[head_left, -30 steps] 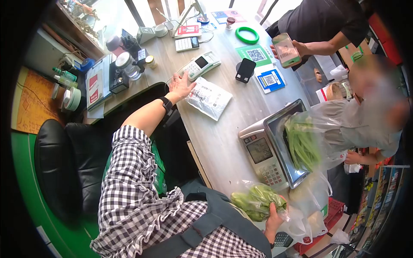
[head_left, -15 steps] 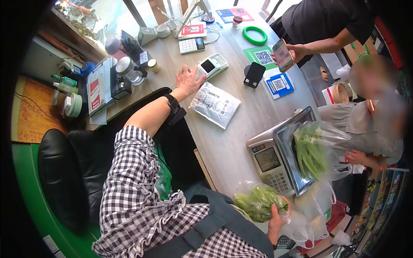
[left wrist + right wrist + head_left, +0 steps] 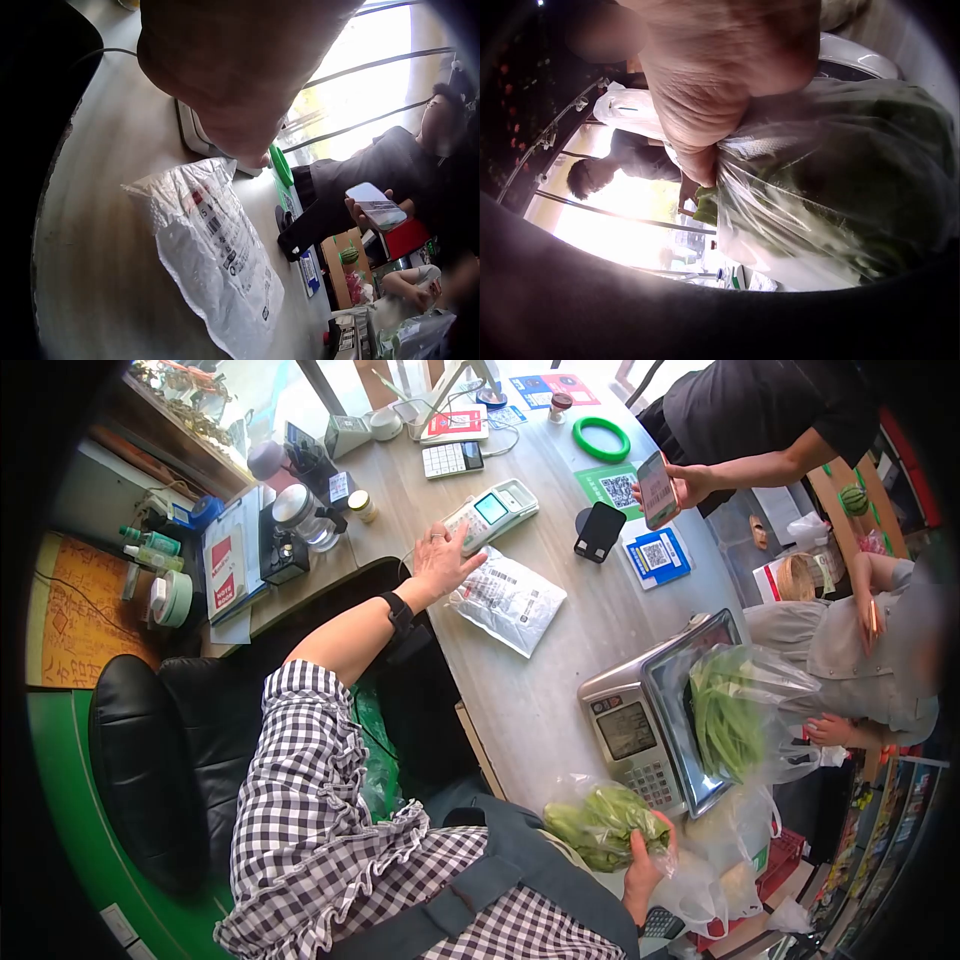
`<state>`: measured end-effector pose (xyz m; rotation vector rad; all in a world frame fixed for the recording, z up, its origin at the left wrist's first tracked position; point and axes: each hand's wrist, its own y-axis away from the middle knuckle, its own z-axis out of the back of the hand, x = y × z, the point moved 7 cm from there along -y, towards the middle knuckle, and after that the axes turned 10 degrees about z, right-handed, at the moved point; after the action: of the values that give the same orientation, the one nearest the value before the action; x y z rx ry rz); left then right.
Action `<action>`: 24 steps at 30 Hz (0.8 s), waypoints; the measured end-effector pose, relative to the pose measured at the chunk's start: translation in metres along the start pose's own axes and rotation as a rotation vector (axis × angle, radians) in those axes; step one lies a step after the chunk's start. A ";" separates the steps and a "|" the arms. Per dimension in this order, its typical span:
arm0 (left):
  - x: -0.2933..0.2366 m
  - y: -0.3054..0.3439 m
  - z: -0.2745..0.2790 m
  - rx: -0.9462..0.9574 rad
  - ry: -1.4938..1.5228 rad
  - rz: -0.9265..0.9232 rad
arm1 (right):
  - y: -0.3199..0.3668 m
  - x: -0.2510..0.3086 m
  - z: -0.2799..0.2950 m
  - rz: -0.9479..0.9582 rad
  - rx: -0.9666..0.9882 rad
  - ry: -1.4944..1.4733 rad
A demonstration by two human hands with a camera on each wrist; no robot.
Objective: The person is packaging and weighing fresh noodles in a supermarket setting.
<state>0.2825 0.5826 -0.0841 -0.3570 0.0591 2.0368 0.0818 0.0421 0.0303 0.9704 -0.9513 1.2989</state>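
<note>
In the head view my left hand (image 3: 442, 563) rests its fingers on the keypad end of a white card payment terminal (image 3: 512, 503), whose small screen is lit. Just below that hand lies a white plastic mailing parcel (image 3: 512, 605); the left wrist view shows the printed label on this parcel (image 3: 217, 247). Low in the head view, my right hand (image 3: 643, 868) grips leafy greens in a clear plastic bag (image 3: 600, 828), thumb over the near side. The right wrist view has the bagged greens (image 3: 840, 165) close up, with part of that hand (image 3: 720, 67) out of frame.
A weighing scale (image 3: 640, 730) carries a bag of long green vegetables (image 3: 725, 710). Payment code cards (image 3: 657, 557), a black phone-like device (image 3: 600, 530) and a green ring (image 3: 601, 438) lie farther along the counter. Across it, one person holds a phone (image 3: 656, 490); another stands beside the scale.
The terminal's screen has gone from dark to lit, with my left hand staying at its keypad. My right hand keeps hold of the bagged greens. The head view has shifted slightly.
</note>
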 end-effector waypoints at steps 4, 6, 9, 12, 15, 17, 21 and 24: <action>-0.002 0.013 -0.003 0.032 0.013 -0.042 | 0.000 0.004 -0.001 -0.022 -0.028 0.000; -0.004 0.018 -0.002 -0.029 -0.006 -0.084 | 0.001 0.003 0.000 -0.020 -0.024 0.006; -0.007 0.021 -0.004 -0.012 0.013 -0.095 | 0.001 0.002 0.000 -0.015 -0.012 -0.011; -0.007 0.020 -0.011 0.030 -0.006 -0.071 | 0.002 0.002 0.001 -0.011 -0.007 0.019; -0.010 0.014 -0.006 0.080 -0.036 -0.053 | 0.000 0.009 -0.001 -0.003 -0.023 0.011; -0.022 0.013 0.011 0.161 -0.039 -0.039 | 0.000 0.011 0.000 0.022 -0.018 0.016; -0.088 0.037 0.051 0.007 0.331 -0.306 | 0.005 0.010 0.008 0.051 -0.039 0.031; -0.160 0.077 0.069 0.322 0.527 -0.373 | 0.007 0.012 0.023 0.058 -0.056 0.094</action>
<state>0.2694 0.4221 0.0176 -0.6383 0.5933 1.4909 0.0751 0.0247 0.0493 0.8363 -0.9444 1.3478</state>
